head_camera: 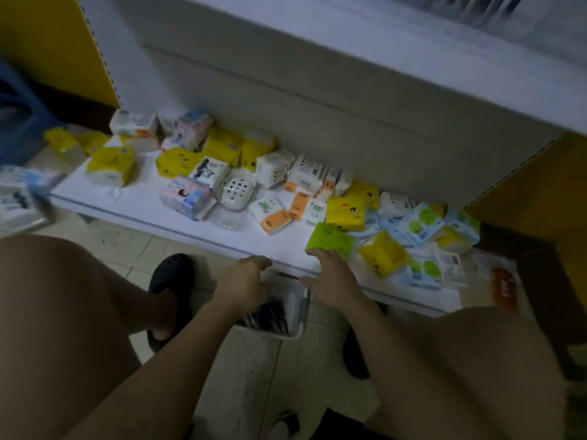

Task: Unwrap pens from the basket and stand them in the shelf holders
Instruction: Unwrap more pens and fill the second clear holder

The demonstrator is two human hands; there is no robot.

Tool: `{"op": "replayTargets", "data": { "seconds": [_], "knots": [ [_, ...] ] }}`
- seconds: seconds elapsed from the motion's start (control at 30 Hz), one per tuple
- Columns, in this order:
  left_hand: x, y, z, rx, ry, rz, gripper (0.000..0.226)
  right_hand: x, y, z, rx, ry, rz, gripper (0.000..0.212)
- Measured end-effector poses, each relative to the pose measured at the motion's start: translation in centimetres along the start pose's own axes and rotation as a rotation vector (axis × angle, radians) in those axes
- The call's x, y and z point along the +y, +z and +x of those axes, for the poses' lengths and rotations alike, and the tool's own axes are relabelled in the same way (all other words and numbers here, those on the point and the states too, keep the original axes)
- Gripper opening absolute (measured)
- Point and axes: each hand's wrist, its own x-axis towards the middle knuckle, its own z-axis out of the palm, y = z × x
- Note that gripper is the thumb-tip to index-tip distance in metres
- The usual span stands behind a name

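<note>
A small white basket (302, 315) stands on the tiled floor in front of the low shelf, with dark pens (270, 314) lying in it. My left hand (243, 285) hovers over the basket's far left part with its fingers loosely bent, and I see nothing in it. My right hand (333, 281) is just right of it, over the basket's far right corner at the shelf edge, with fingers relaxed and spread, holding nothing. Both hands hide part of the basket. At the top right, blurred dark upright shapes (476, 9) stand on an upper shelf.
The low white shelf (152, 214) carries several tissue packs in yellow, white, orange and green, plus a white perforated soap dish (235, 189). A blue crate (19, 119) sits far left. My bare knees and black sandals (170, 281) flank the basket.
</note>
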Motion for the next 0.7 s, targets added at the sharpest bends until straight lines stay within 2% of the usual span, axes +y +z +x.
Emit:
{"op": "replayTargets", "data": {
  "seconds": [0.17, 0.43, 0.57, 0.7],
  "knots": [
    [-3.0, 3.4, 1.3, -0.123, -0.142, -0.041, 0.038, 2.0, 3.8, 3.2, -0.232, 0.067, -0.044, 0.05],
    [-9.0, 6.8, 4.6, -0.319, -0.283, 0.0, 0.035, 5.1, 11.1, 8.5, -0.43, 0.103, -0.074, 0.037],
    [-10.0, 7.4, 5.3, -0.373, -0.353, -0.081, 0.027, 6.5, 16.1, 10.6, -0.523, 0.104, -0.105, 0.035],
    [-10.7, 6.7, 5.9, -0.361, -0.426, -0.16, 0.032, 7.6, 19.9, 12.3, -0.598, 0.005, -0.199, 0.011]
  ]
}}
